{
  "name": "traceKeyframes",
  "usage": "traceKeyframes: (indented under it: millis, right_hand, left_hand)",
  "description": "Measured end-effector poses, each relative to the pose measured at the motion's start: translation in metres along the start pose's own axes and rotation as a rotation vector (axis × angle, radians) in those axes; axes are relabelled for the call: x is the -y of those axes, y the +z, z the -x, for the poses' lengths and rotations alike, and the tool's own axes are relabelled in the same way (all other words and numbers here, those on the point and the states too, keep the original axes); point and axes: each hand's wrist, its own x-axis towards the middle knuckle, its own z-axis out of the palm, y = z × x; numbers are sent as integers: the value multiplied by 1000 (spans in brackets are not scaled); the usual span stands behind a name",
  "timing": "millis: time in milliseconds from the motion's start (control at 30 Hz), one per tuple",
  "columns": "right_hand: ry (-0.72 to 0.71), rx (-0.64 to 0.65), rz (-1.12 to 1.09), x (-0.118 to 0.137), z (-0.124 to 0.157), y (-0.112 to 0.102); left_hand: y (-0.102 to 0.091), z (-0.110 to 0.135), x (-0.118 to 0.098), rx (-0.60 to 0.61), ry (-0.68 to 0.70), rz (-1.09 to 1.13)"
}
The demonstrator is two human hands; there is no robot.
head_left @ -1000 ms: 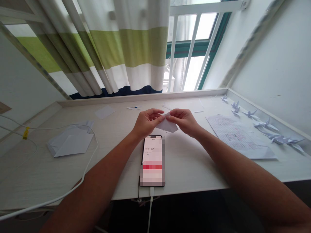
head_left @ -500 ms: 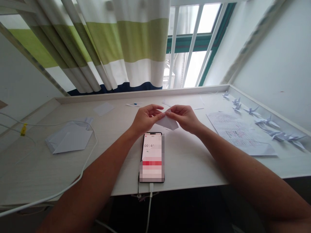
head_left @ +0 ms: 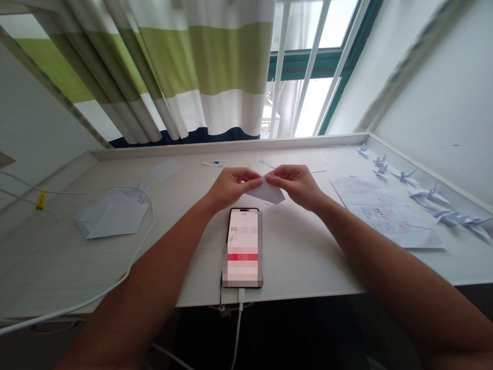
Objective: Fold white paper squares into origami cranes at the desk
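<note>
A folded sheet of white paper [head_left: 268, 193] is held up over the desk, just beyond the phone. My left hand [head_left: 235, 186] pinches its left side between thumb and fingers. On the upper right, my right hand [head_left: 295, 184] grips the same paper with thumb and fingertips, close to the left thumb. The paper's lower part hangs down in a blunt point between the hands. Fingers hide its upper edge in places. Below the hands lies a phone [head_left: 243, 246] with a lit, partly blurred screen.
Several folded paper cranes [head_left: 429, 194] line the desk's right edge, beside a written sheet [head_left: 379, 210]. Folded white papers [head_left: 115, 215] lie at left, crossed by a white cable [head_left: 148, 246]. Paper scraps [head_left: 213, 163] lie at the back, before a curtain [head_left: 231, 67] and barred window.
The view has shifted slightly. Both hands keep hold of the paper; the left fingers have closed in more on it, and the right hand has moved a little to the right.
</note>
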Motion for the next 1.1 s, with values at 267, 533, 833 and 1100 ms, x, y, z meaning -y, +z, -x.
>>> traceKeyframes:
  millis: [267, 533, 833, 1100]
  right_hand:
    - [61, 90, -89, 8, 2, 0]
    - [49, 172, -159, 9, 2, -1]
    - [87, 220, -66, 14, 5, -1]
    - [43, 229, 119, 13, 4, -3]
  left_hand:
    - [-1, 1, -4, 69, -14, 78]
    - [-4, 3, -7, 157, -40, 173]
    - [-7, 5, -12, 222, -110, 124]
    - [-9, 5, -13, 227, -94, -123]
